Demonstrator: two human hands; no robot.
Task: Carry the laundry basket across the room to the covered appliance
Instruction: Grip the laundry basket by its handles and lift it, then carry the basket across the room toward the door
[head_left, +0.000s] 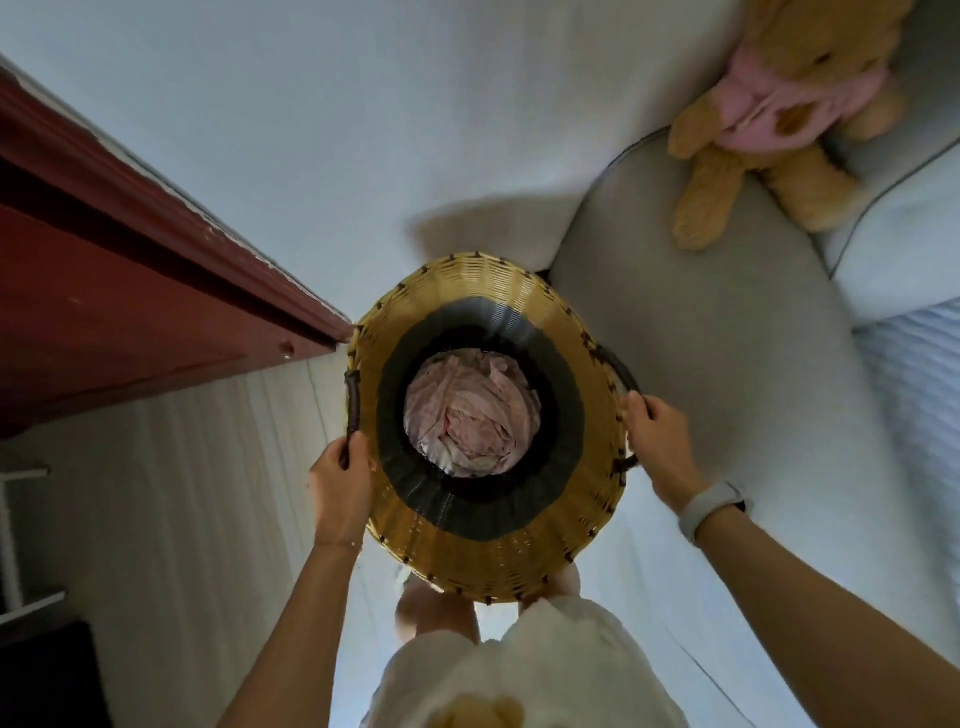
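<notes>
A tall woven basket (498, 561) is sitting in the centre of the frame, seen from straight above, its tan rim ringed inside by a dark band. Pinkish cloth (470, 413) is lying crumpled at its bottom. The basket is standing just beside a grey cushion (727, 364), whose rounded corner is filling the right middle of the frame; whether the two are touching cannot be told.

The left hand (340, 486) is reaching in from the lower left and its fingers are curling around the lower end of the dark left handle (353, 402), gripping it. The right hand (657, 441) is coming in from the lower right, wearing a pale wristband (714, 506); its fingers are closing over the right handle (621, 371) at the rim, grasping it.

A plush toy (779, 119) in tan with a pink garment is lying on the cushion in the upper right corner. A dark red door (104, 301) is running along the left edge, from the upper left towards the basket's rim. Pale flooring (208, 467) with lengthwise lines is showing at the lower left. The person's white garment (545, 670) is filling the bottom centre, just below the basket.
</notes>
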